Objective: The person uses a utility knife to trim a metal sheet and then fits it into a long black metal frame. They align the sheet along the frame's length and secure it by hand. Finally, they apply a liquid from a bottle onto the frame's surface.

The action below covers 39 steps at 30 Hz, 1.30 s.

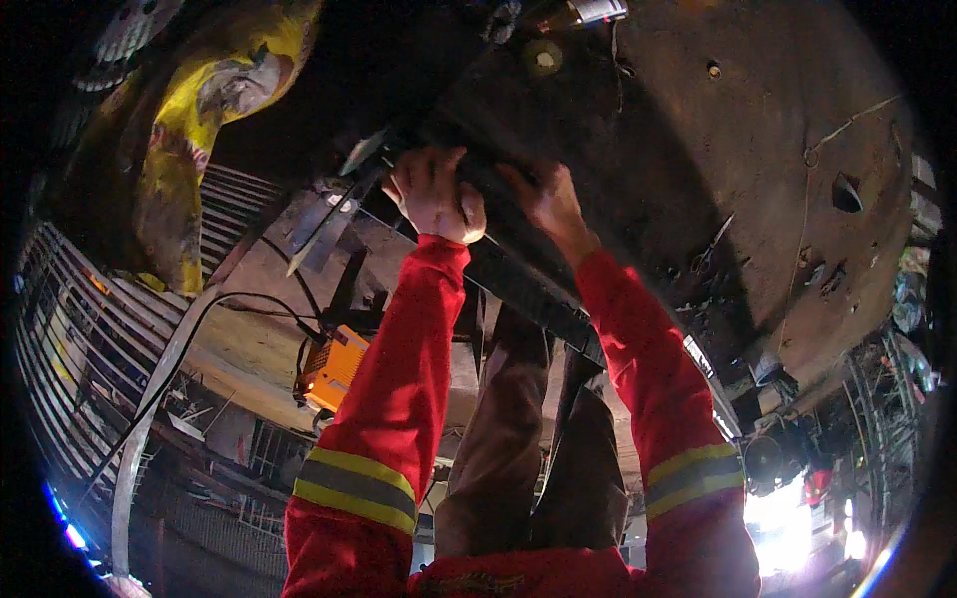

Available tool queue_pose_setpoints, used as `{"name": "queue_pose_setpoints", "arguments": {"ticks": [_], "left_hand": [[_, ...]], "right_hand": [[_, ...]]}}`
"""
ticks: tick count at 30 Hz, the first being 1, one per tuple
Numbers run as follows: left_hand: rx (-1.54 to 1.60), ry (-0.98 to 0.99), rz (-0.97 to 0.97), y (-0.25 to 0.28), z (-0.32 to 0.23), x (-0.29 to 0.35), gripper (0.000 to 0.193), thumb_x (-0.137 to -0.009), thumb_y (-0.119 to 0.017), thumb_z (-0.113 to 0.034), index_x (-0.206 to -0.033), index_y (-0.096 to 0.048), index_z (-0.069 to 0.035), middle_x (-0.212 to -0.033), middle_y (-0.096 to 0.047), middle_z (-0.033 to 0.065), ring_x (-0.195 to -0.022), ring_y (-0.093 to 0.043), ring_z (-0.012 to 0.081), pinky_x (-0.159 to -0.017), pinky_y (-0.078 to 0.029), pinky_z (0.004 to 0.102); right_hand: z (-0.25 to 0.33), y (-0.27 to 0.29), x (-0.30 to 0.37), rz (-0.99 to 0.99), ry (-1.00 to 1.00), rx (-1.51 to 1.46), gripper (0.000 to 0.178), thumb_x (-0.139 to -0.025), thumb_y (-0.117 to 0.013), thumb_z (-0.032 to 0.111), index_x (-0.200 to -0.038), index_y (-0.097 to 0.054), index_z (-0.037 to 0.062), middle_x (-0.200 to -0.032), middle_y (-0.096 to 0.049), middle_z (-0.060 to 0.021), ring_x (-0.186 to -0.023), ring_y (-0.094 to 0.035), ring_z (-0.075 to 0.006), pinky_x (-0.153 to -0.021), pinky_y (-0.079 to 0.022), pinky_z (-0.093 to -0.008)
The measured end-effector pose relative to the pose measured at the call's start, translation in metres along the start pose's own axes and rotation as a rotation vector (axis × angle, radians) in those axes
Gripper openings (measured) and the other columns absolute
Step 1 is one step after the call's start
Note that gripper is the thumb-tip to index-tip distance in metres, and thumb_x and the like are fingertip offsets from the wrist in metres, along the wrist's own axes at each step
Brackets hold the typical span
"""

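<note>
Though dim indoors — brown worktop [743,125]

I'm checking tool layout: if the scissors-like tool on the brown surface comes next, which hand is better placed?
Probably the right hand: it is nearer the scissors-like tool, which lies off to the right. The left hand is farther away.

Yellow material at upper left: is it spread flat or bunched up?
Bunched up: the yellow material curves down in a narrow, uneven strip, with creases and shadowed folds.
</note>
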<state>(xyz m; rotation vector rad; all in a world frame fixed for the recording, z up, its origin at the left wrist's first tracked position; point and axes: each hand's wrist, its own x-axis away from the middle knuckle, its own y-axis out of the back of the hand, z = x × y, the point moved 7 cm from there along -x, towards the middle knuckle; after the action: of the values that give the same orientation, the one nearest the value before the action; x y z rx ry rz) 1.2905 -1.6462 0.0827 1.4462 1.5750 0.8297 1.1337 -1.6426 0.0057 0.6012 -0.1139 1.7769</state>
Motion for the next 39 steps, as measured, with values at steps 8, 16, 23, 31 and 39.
{"name": "queue_pose_setpoints", "arguments": {"ticks": [8, 16, 23, 31, 39], "left_hand": [[0.049, -0.064, -0.074, -0.007, -0.012, -0.002, 0.044, -0.082, -0.045, -0.043, -0.103, -0.062, -0.009, -0.105, -0.058, 0.014, -0.102, -0.05, 0.0367, -0.091, -0.033, 0.0529], [-0.033, -0.24, -0.097, 0.0, -0.021, -0.002, 0.046, -0.09, -0.04, -0.044, -0.099, -0.065, -0.007, -0.1, -0.061, 0.0148, -0.095, -0.054, 0.0356, -0.088, -0.036, 0.05], [-0.076, -0.281, -0.054, -0.01, -0.007, 0.006, 0.047, -0.092, -0.038, -0.045, -0.098, -0.068, -0.009, -0.099, -0.064, 0.0128, -0.094, -0.055, 0.0359, -0.087, -0.038, 0.0484], [-0.24, -0.166, 0.079, -0.019, 0.018, 0.003, 0.045, -0.089, -0.039, -0.043, -0.103, -0.069, -0.013, -0.106, -0.065, 0.0131, -0.101, -0.054, 0.0375, -0.094, -0.036, 0.0523], [-0.43, -0.119, 0.156, -0.017, 0.031, 0.001, 0.038, -0.089, -0.044, -0.036, -0.111, -0.065, -0.013, -0.111, -0.063, 0.0123, -0.105, -0.054, 0.0375, -0.095, -0.038, 0.0525]], "right_hand": [[0.026, -0.059, -0.092, 0.264, -0.312, -0.127, 0.038, -0.074, -0.075, 0.034, -0.1, -0.072, 0.0068, -0.096, -0.071, -0.0155, -0.089, -0.068, -0.0289, -0.08, -0.052, -0.039], [0.005, -0.074, -0.098, 0.194, -0.27, -0.239, 0.052, -0.072, -0.073, 0.052, -0.094, -0.073, 0.0054, -0.091, -0.071, -0.0169, -0.087, -0.068, -0.0308, -0.077, -0.053, -0.0412], [0.018, -0.051, -0.074, 0.226, -0.535, -0.311, 0.059, -0.074, -0.067, 0.058, -0.103, -0.072, 0.0062, -0.097, -0.07, -0.0169, -0.094, -0.068, -0.029, -0.083, -0.053, -0.0404], [-0.035, 0.006, 0.011, 0.039, -0.313, -0.087, 0.057, -0.08, -0.064, 0.056, -0.106, -0.069, 0.0055, -0.1, -0.069, -0.0183, -0.097, -0.066, -0.0361, -0.086, -0.052, -0.0445], [-0.069, 0.066, 0.107, -0.028, -0.365, 0.109, 0.041, -0.086, -0.06, 0.05, -0.094, -0.071, 0.0113, -0.089, -0.07, -0.0144, -0.09, -0.067, -0.034, -0.081, -0.051, -0.0453]]}}
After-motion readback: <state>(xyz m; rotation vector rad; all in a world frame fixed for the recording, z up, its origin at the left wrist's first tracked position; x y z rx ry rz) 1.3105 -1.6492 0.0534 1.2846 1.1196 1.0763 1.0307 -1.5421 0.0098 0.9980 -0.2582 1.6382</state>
